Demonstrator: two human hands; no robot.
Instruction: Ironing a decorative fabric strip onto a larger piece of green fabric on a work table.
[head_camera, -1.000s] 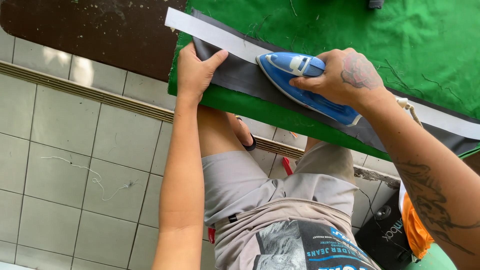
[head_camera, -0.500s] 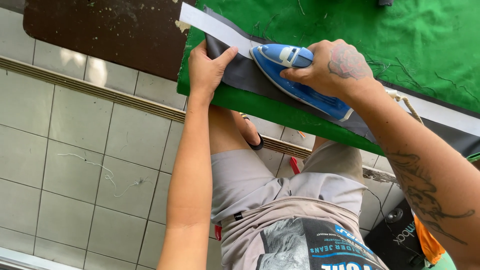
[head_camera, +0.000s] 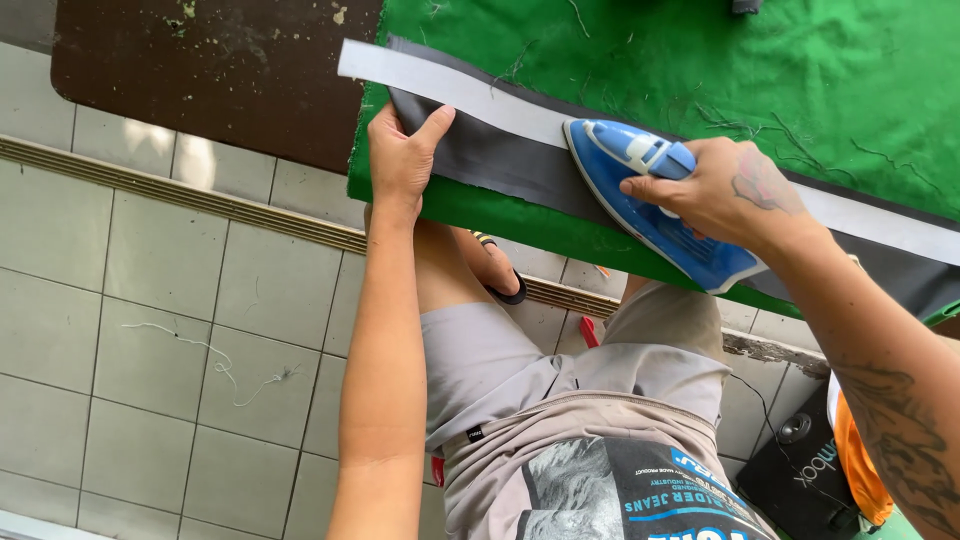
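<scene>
A person stands at a work surface covered in green cloth (head_camera: 700, 70), seen from above by a camera on their head. A long dark grey strip of fabric (head_camera: 490, 160) lies across the green cloth close to its near edge, running from the near left corner off toward the right. A narrower white strip (head_camera: 450, 90) lies along the grey strip's far side, touching it, and its left end juts a little past the left edge of the green cloth.

The left hand (head_camera: 403, 155) rests flat on the left end of the grey strip, near the left corner. Its fingers lie together and point away from the person, and the thumb is spread out to the right, so the palm presses the fabric down.

The right hand (head_camera: 720, 190) is closed around the handle of a blue steam iron (head_camera: 650, 200). The iron sits flat on the grey strip, to the right of the left hand and well apart from it, with its pointed tip aimed left toward that hand. Its tip reaches the edge of the white strip.

Loose threads are scattered over the green cloth. A dark brown tabletop (head_camera: 210, 70) shows to the left of the cloth. Below are pale floor tiles (head_camera: 130, 330), the person's grey shorts (head_camera: 520, 370) and a sandalled foot (head_camera: 495, 270).
</scene>
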